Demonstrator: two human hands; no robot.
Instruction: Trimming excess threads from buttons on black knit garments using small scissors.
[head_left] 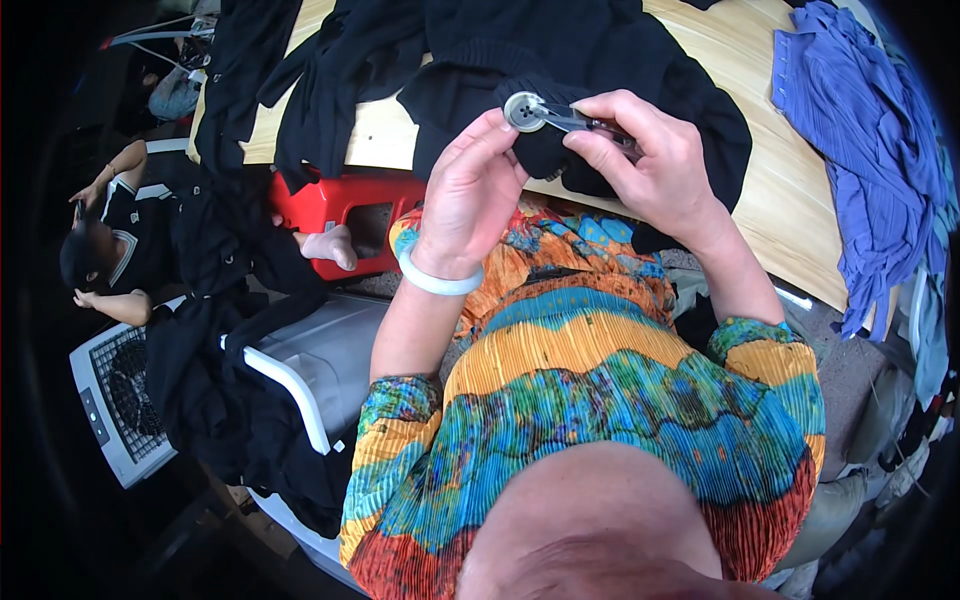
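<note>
Head view, looking down at a person's two hands held up over the near edge of a wooden worktop (760, 190).

Left hand (470, 190): fingers pinched shut on a fold of black knit garment (560, 60), fingertips just below and touching a round silver-grey button (523, 110) w/ four holes. A pale jade-coloured bangle (437, 278) sits on the wrist.

Right hand (650, 160): fingers clenched around a small metal tool (575, 120), prob. snips or tweezers; can't tell which. The tool's tip lies on the button's right edge, just left of the right fingertips. Same black fabric is bunched under both hands.

Button is between the two sets of fingers, at the top, sitting on the garment.

Beyond the fingers: more black garment spread across the worktop. Far right of the right hand: a heap of blue-violet cloth (860, 130) hanging over the worktop's edge.

Below the hands: the person's bright pleated top (590, 400), orange, teal, yellow bands.

Left of the left hand, lower down: a red plastic case (350, 205), a grey-and-white chair (300, 370) draped w/ black cloth, a grey fan heater (115, 400) on the floor. Another person (130, 230), in black w/ white trim, sits far left, well apart from the hands.
</note>
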